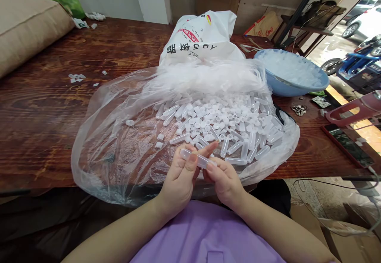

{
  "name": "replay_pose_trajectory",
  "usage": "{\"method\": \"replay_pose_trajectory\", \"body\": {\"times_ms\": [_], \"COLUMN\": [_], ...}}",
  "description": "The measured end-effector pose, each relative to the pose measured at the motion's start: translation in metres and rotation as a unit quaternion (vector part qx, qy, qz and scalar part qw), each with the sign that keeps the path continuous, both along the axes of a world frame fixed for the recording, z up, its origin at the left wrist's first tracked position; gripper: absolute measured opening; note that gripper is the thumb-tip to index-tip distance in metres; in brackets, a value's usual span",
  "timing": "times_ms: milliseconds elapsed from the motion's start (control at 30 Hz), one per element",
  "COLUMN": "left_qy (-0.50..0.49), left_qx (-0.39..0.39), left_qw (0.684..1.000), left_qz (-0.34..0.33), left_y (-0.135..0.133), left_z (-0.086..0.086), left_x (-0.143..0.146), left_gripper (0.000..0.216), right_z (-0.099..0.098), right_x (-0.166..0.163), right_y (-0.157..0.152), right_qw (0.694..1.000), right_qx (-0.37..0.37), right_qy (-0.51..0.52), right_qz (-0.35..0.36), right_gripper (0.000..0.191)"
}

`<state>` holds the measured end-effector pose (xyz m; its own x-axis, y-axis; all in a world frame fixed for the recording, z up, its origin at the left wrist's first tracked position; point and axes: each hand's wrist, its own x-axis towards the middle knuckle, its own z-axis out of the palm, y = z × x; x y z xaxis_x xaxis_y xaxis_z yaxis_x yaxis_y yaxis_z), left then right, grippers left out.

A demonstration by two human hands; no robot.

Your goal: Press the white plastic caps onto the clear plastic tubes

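Observation:
Low over the table's front edge, both hands hold one translucent plastic tube point(197, 159). My left hand point(183, 175) grips its left part, with the thumb across it and one finger stretched to the right. Thumb and fingertips of my right hand point(224, 176) pinch the tube's right end, where a cap may sit, but I cannot tell. Just beyond the hands, a pile of small white caps point(212, 116) and loose clear tubes point(244, 150) spills out over a clear plastic bag point(119, 152).
A white printed sack point(199, 35) stands behind the pile. To its right is a blue basin point(293, 72) heaped with translucent pieces. A phone point(347, 144), a pink bottle point(357, 108) and keys point(299, 110) lie at the right. A large brown package point(29, 29) occupies the left back.

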<state>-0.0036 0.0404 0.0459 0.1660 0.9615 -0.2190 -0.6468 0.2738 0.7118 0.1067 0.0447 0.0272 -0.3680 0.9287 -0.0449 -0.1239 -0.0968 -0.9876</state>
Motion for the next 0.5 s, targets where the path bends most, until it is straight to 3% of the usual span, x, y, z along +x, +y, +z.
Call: {"method": "replay_pose_trajectory", "body": {"times_ms": [67,133,233,300,367,433,500], "left_qy": [0.020,0.050,0.152,0.260,0.366,0.447,0.509], "left_qx": [0.010,0.015,0.026,0.059,0.109,0.141,0.139], "left_qw": [1.000,0.999,0.983,0.945,0.889,0.840,0.814], "left_qz": [0.006,-0.003,-0.099,-0.190,-0.253,-0.271,-0.243], "left_y": [0.000,0.000,0.000,-0.003,-0.007,-0.013,-0.016], "left_z": [-0.003,-0.006,-0.005,0.000,0.004,0.006,0.004], "left_x": [-0.008,-0.023,-0.058,-0.083,-0.103,-0.114,-0.121], "left_gripper": [0.034,0.028,0.014,0.018,0.024,0.021,0.019], "right_z": [-0.001,0.000,0.009,0.016,0.023,0.028,0.031], "right_x": [-0.004,-0.005,-0.004,-0.007,-0.015,-0.028,-0.043], "right_y": [0.001,0.003,0.005,0.007,0.009,0.015,0.026], "right_qw": [0.994,0.990,0.985,0.933,0.856,0.798,0.765], "right_qx": [-0.088,-0.108,0.035,0.172,0.270,0.333,0.374], "right_qy": [0.054,0.046,-0.120,-0.271,-0.384,-0.439,-0.469], "right_qz": [0.034,0.075,0.117,0.161,0.214,0.245,0.234], "right_gripper": [0.043,0.043,0.036,0.031,0.031,0.030,0.027]}}
